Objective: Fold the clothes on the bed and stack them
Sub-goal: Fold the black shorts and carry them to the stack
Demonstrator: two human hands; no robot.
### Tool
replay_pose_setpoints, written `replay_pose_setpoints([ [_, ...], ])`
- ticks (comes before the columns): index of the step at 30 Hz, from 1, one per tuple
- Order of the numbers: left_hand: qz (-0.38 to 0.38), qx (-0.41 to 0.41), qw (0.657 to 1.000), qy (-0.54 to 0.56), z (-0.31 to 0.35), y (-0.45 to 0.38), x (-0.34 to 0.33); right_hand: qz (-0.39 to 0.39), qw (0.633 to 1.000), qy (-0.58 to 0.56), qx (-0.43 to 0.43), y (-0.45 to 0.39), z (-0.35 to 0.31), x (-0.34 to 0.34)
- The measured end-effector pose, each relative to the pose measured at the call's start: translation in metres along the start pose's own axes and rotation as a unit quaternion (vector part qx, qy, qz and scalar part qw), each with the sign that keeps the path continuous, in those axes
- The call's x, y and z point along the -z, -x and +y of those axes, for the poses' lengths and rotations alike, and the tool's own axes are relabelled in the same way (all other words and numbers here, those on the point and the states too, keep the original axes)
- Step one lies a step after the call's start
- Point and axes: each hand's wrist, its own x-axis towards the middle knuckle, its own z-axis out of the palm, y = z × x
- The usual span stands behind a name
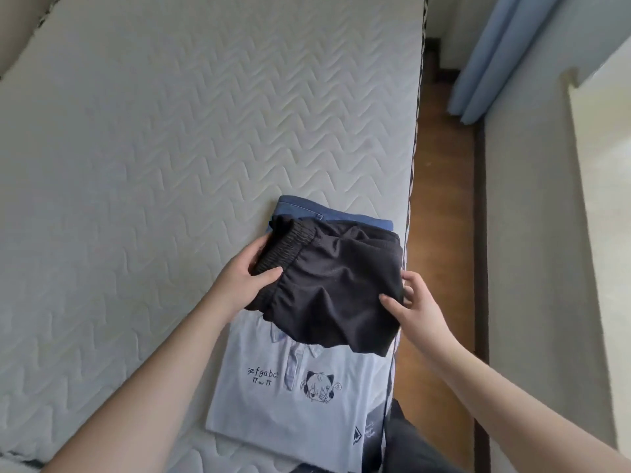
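Folded black shorts (334, 288) with an elastic waistband are held between both hands above the bed's right side. My left hand (247, 278) grips the waistband end, thumb on top. My right hand (415, 302) pinches the opposite edge. Under the far part of the shorts lies a folded blue denim garment (307, 209). Nearer to me a folded light-blue polo shirt (290, 397) with a cartoon print lies flat, its collar partly hidden by the shorts.
The quilted white mattress (170, 148) stretches away to the left and far side. Its right edge (411, 186) drops to a narrow wooden floor strip (440, 199) beside a wall. Blue curtains (495, 56) hang at top right. Dark fabric (409, 445) shows at the bottom.
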Motion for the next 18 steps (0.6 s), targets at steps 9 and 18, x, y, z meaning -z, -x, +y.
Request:
replay_pose_setpoints([
  [9,0.025,0.047,0.998,0.021,-0.061,-0.132,0.007,0.041,0.998,0.031,-0.04,-0.134,0.047,-0.032],
  [18,0.002,0.174,0.98,-0.1,-0.125,-0.208,-0.008,0.022,0.991,0.084,-0.106,-0.218,0.068,-0.04],
])
